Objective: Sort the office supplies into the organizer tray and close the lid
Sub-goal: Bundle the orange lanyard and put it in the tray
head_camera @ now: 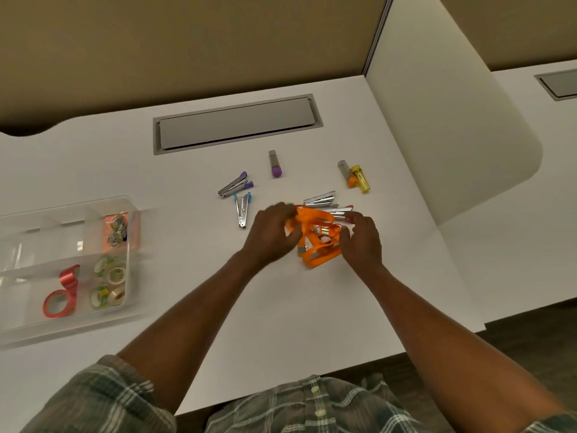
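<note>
An orange lanyard (pixel 318 242) with a metal clip lies bunched on the white desk (pixel 187 170). My left hand (pixel 271 234) grips its left loops and my right hand (pixel 362 237) holds its right side. The clear organizer tray (pixel 129 245) stands at the left. It holds red ribbon (pixel 61 295), several tape rolls (pixel 109 284) and coloured clips (pixel 117 229). Loose on the desk are a purple stapler (pixel 235 185), a blue stapler (pixel 242 209), more silver staplers (pixel 321 200) behind the lanyard, a purple-capped tube (pixel 275 164) and a yellow tube (pixel 360 178).
A grey cable hatch (pixel 237 123) is set into the desk behind the supplies. A white divider panel (pixel 437 120) rises on the right. The desk's front edge runs close to my plaid shirt (pixel 312 404).
</note>
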`<state>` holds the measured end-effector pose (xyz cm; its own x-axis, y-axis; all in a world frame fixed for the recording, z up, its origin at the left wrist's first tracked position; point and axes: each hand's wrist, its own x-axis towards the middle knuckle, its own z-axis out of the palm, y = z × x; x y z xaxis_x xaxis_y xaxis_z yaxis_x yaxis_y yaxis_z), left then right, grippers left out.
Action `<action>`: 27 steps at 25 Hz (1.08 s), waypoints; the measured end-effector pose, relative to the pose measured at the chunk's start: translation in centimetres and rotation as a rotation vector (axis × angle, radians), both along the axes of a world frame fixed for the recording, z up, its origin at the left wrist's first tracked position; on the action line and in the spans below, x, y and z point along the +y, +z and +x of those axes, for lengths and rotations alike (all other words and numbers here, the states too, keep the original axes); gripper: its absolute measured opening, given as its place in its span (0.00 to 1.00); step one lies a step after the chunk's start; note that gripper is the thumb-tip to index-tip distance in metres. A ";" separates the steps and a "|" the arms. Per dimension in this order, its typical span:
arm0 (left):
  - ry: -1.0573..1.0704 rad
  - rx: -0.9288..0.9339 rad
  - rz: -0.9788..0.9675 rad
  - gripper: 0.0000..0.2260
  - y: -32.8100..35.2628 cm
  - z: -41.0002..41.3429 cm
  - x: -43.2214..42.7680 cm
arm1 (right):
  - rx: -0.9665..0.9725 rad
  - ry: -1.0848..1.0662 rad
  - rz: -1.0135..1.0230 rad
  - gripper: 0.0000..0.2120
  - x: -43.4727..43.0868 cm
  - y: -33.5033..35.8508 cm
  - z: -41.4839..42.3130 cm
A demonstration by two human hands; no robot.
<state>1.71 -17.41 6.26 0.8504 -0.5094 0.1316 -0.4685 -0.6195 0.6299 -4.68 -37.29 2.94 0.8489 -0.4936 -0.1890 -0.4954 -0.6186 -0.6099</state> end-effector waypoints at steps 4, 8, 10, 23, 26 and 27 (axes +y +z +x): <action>0.134 0.130 -0.307 0.05 8.1 2.8 -1.1 | -0.043 0.009 0.056 0.20 0.2 0.2 0.0; 0.118 0.214 -0.692 0.02 15.3 3.6 -1.5 | -0.040 0.084 0.042 0.21 0.6 0.1 0.1; 0.087 0.240 -0.815 0.01 17.9 3.3 -1.5 | 0.009 0.151 0.020 0.24 0.7 0.0 0.1; 0.131 0.239 -0.780 0.02 20.1 1.4 -0.3 | 0.139 0.028 -0.101 0.11 0.8 0.0 1.3; 0.159 0.238 -0.748 0.02 19.2 1.0 -0.1 | 0.058 0.048 -0.052 0.12 0.9 3.0 2.6; 0.167 0.241 -0.742 0.03 19.0 0.9 -0.2 | 0.012 0.085 -0.031 0.12 1.0 4.2 3.0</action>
